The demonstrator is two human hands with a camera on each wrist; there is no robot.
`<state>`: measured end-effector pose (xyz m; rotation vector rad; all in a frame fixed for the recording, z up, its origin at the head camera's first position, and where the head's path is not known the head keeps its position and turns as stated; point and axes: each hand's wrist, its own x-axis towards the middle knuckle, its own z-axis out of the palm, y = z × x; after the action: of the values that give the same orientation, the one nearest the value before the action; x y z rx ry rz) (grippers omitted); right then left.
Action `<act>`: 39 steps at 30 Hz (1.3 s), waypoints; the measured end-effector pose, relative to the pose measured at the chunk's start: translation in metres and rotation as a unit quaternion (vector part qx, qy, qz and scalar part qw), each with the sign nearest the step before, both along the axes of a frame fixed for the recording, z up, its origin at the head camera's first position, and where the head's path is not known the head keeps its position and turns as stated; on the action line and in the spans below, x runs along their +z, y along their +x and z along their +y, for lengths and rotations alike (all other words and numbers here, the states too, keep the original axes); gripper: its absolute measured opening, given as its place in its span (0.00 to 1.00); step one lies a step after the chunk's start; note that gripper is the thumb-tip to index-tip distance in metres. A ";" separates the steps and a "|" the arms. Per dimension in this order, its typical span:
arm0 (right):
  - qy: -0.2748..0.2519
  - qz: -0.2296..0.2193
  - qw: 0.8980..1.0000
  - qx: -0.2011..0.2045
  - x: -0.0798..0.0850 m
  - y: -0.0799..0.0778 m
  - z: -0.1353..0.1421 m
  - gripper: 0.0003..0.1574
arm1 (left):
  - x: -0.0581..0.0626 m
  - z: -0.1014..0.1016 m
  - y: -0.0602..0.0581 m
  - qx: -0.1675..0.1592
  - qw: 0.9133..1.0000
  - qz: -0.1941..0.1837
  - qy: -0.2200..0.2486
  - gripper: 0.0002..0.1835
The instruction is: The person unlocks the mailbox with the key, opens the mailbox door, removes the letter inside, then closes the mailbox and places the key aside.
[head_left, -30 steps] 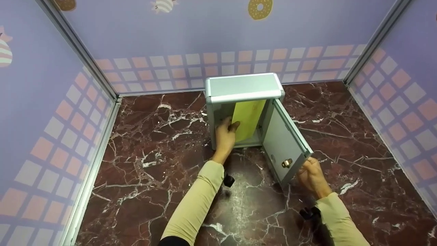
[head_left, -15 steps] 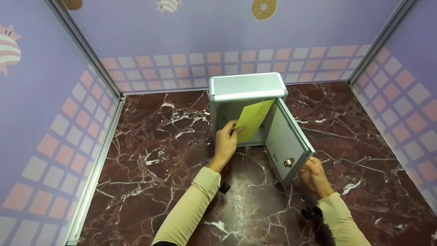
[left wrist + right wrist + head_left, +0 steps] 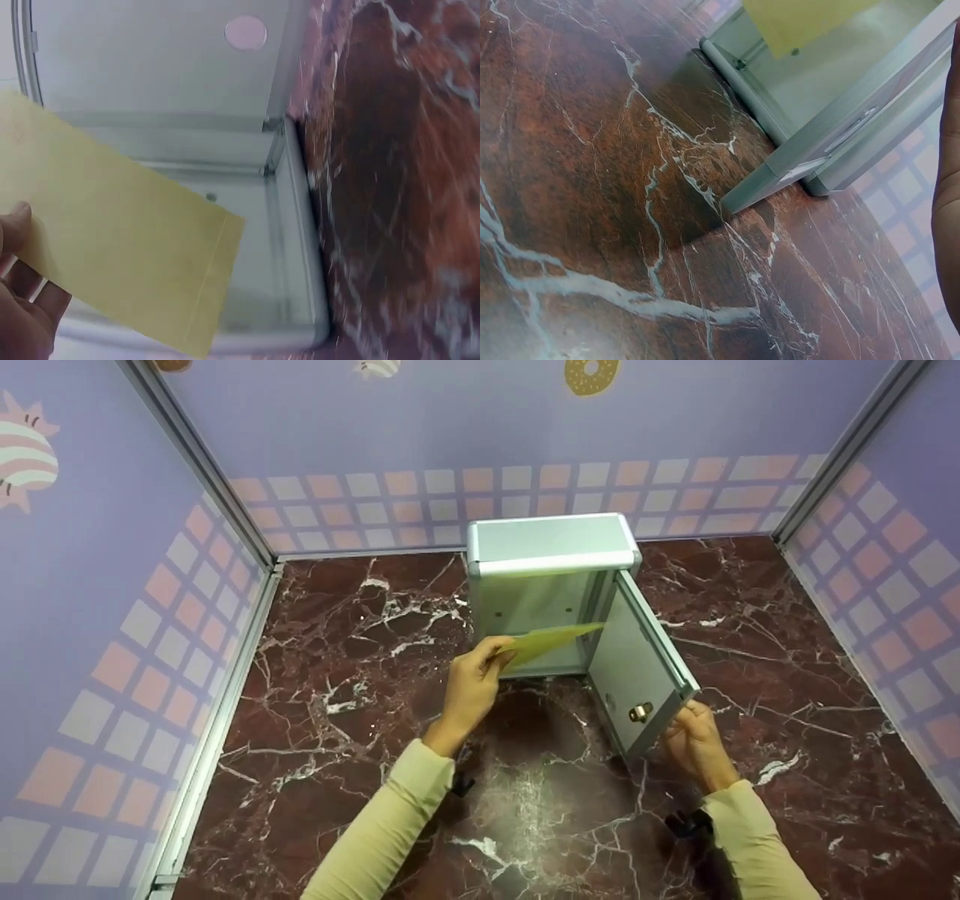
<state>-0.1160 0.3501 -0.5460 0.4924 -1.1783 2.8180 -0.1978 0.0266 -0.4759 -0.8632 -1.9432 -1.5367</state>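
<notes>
A yellow envelope (image 3: 551, 643) is pinched between the thumb and fingers of my left hand (image 3: 471, 679). It tilts across the front of an open silver metal box (image 3: 553, 540). In the left wrist view the envelope (image 3: 127, 225) overlaps the box's inside, and a crease runs near its end. My right hand (image 3: 697, 739) holds the free edge of the box's hinged door (image 3: 634, 667), which stands swung out toward me. Part of that hand is hidden behind the door. A brass-coloured lock (image 3: 640, 712) sits on the door's inner face.
The box stands on a dark red marbled tabletop (image 3: 360, 675), close to the back wall (image 3: 420, 435). Purple patterned panels rise on the left (image 3: 97, 607) and right (image 3: 892, 555). The opened door juts forward between the two hands.
My left hand has drawn the envelope from inside the box toward me and tipped it flatter. The right hand and the door stay nearly as they were.
</notes>
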 end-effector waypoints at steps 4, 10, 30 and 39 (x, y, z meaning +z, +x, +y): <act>-0.008 0.002 1.000 0.003 0.001 -0.001 -0.001 0.16 | 0.004 -0.028 0.005 -0.056 0.998 0.011 -0.032 0.12; -0.018 0.007 1.000 0.011 0.002 -0.001 -0.003 0.17 | -0.004 -0.079 0.002 -0.149 0.988 -0.001 -0.041 0.21; -0.047 0.020 0.998 0.026 0.001 0.002 -0.002 0.17 | -0.014 -0.151 -0.027 -0.123 0.984 -0.078 -0.099 0.19; -0.034 0.015 0.999 0.015 0.000 0.002 -0.003 0.18 | -0.051 -0.163 -0.065 -0.083 0.969 -0.186 -0.137 0.21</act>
<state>-0.1142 0.3468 -0.5460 0.5500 -1.0760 2.8538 -0.2632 -0.1366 -0.5266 -0.9189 -2.4538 -1.6431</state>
